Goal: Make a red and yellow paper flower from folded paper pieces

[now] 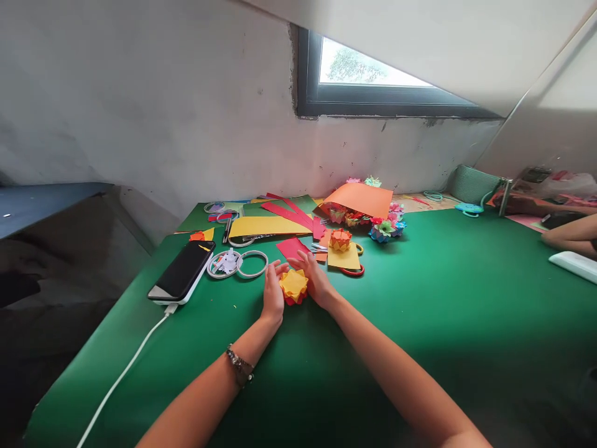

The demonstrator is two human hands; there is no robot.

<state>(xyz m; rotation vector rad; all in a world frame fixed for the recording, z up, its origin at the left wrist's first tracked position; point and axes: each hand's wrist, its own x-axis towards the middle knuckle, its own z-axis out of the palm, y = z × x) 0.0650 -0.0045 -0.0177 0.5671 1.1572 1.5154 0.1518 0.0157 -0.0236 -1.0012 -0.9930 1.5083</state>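
Note:
A small folded-paper ornament (294,285), yellow on top and red beneath, is held between my two hands just above or on the green table; I cannot tell whether it touches the surface. My left hand (274,291) presses against its left side with the fingers together. From the other side, my right hand (318,281) cups it, fingers stretched forward. Beyond the right hand, an orange folded-paper ornament (340,239) sits on a yellow paper square (344,256). That square partly covers scissors with a red and yellow handle (353,271). Red paper (291,248) lies just past my fingertips.
Tape rings (252,264) and a phone on a white power bank (183,271) with a cable lie left. Yellow sheets (268,226) and paper flower ornaments (388,230) under an orange sheet (359,198) line the wall. Another person's arm (573,236) rests at right.

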